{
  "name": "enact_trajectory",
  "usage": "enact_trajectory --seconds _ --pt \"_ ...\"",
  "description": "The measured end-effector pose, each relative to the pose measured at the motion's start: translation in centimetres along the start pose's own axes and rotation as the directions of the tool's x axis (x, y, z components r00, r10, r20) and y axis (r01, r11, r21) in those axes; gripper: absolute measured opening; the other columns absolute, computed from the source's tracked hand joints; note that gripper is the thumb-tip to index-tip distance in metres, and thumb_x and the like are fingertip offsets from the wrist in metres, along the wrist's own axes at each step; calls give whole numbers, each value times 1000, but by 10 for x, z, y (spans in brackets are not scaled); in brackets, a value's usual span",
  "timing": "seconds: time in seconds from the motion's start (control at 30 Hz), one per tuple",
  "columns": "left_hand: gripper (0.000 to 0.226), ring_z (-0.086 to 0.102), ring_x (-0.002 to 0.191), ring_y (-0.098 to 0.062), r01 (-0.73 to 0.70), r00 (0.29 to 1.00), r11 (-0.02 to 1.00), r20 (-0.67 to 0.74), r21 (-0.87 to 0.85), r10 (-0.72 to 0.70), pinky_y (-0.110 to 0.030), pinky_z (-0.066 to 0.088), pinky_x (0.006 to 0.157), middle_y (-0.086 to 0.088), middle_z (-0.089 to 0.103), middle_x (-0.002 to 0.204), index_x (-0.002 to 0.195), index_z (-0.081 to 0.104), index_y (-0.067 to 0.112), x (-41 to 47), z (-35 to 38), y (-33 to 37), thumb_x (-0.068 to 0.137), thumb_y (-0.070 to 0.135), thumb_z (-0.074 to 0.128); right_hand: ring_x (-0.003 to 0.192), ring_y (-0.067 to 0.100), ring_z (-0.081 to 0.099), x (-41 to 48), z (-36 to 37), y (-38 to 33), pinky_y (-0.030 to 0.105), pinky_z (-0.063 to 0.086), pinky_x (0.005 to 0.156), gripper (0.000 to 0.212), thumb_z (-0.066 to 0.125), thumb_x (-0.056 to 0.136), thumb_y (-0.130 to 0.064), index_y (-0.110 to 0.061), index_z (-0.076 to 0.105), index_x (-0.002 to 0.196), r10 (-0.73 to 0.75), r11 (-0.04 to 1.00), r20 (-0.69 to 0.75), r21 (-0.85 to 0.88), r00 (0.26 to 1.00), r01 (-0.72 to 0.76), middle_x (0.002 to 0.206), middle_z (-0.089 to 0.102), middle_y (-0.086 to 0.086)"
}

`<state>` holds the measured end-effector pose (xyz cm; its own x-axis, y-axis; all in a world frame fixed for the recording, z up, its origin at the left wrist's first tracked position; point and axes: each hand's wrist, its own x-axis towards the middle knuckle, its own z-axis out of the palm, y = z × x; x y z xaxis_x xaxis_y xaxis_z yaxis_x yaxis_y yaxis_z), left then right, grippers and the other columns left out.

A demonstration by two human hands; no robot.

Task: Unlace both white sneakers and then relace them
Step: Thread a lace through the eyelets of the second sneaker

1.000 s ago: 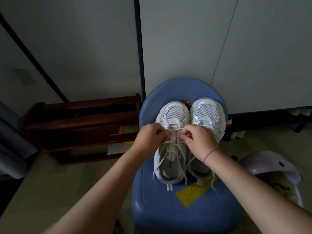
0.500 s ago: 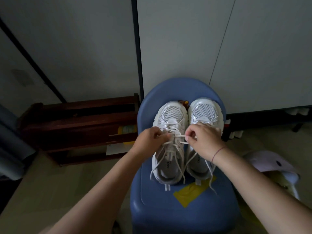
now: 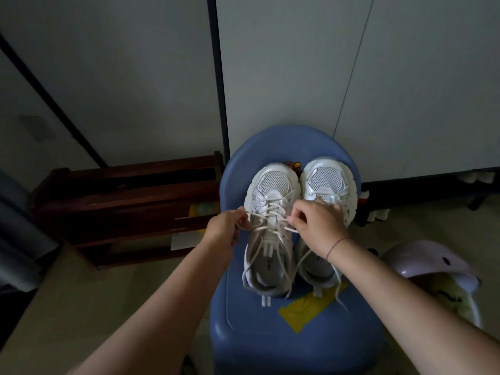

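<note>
Left sneaker [image 3: 270,190]: white, mesh toe panel, thick ridged sole. It stood upright on its sole on the blue chair seat [image 3: 270,334], toe away from the camera, heel nearest.
Left lace [image 3: 266,226]: white, crossed through the lower eyelets. At midfoot two strands were drawn out sideways, one to each side. Slack lengths hung down past the collar toward the heel.
Right sneaker [image 3: 328,180]: matching white pair. It stood upright just beside the left sneaker, the two touching at the forefoot, toes level. Midfoot hidden.
Right lace [image 3: 339,290]: white. A loose end trailed off the heel onto the seat. Its threading could not be seen.
</note>
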<state>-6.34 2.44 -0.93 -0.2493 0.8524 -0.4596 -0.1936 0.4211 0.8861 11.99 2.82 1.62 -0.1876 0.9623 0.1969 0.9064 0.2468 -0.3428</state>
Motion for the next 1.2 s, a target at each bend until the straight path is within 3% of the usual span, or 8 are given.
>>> enact_trajectory --seconds 0.17,0.3,0.53,0.7,0.8,0.9,1.07,1.2 --pt "29 38 52 -12 -210 977 946 24 246 211 -22 30 46 0 47 62 67 55 18 -8 -1 6 90 31 67 82 15 59 -2 -1 8 33 38 80 13 69 80 -34 -27 60 74 -19 998 -125 56 992 26 75 59 -12" --pt "25 47 64 0 -649 714 544 180 532 676 -9 37 60 6 52 81 69 56 31 -26 -6 14 77 28 80 77 11 53 -12 -9 0 30 43 73 16 77 72 -27 -25 62 71 -141 966 -160 192 977 171 77 55 -11" --pt "18 49 67 3 -779 584 257 513 571 629 -15 35 63 12 52 80 94 77 20 -25 -5 -1 76 22 81 85 22 56 -26 4 -16 32 43 76 19 74 74 -26 -18 71 91 -176 981 -43 74 983 179 85 56 -5" --pt "2 57 69 -4 -737 631 367 383 568 674 -11 39 64 7 61 78 81 77 18 -27 -4 -4 79 17 78 85 27 62 -30 8 -28 35 44 76 12 78 70 -21 -20 70 79 -201 974 -126 -133 972 184 91 65 2" --pt "10 59 63 -5 -562 825 721 209 405 525 -14 45 62 3 67 72 74 72 19 -30 -3 -10 83 16 75 103 21 56 -29 2 -32 31 38 87 9 59 90 -26 -20 66 90 -140 986 -69 -107 988 132 116 61 0" --pt "13 54 55 -5 -226 966 974 125 1 225 -17 44 55 -3 62 65 79 69 6 -29 -2 -17 91 9 64 88 15 55 -26 1 -25 22 36 65 12 52 94 -24 -20 60 85 7 998 13 57 1000 -8 94 59 -4" --pt "25 48 45 -5 100 988 925 143 -366 -51 -14 39 44 -1 51 55 76 58 5 -15 -1 -21 99 7 49 76 16 59 -23 -6 -4 24 39 62 14 54 92 -16 -17 56 78 130 927 90 342 987 -153 75 64 -2" --pt "34 36 39 -4 110 960 950 280 -293 -25 -14 32 39 2 40 52 70 51 9 -13 2 -18 101 5 39 63 8 55 -23 -12 4 23 41 62 25 63 84 -8 -26 54 69 129 890 58 433 990 -142 65 59 -8"
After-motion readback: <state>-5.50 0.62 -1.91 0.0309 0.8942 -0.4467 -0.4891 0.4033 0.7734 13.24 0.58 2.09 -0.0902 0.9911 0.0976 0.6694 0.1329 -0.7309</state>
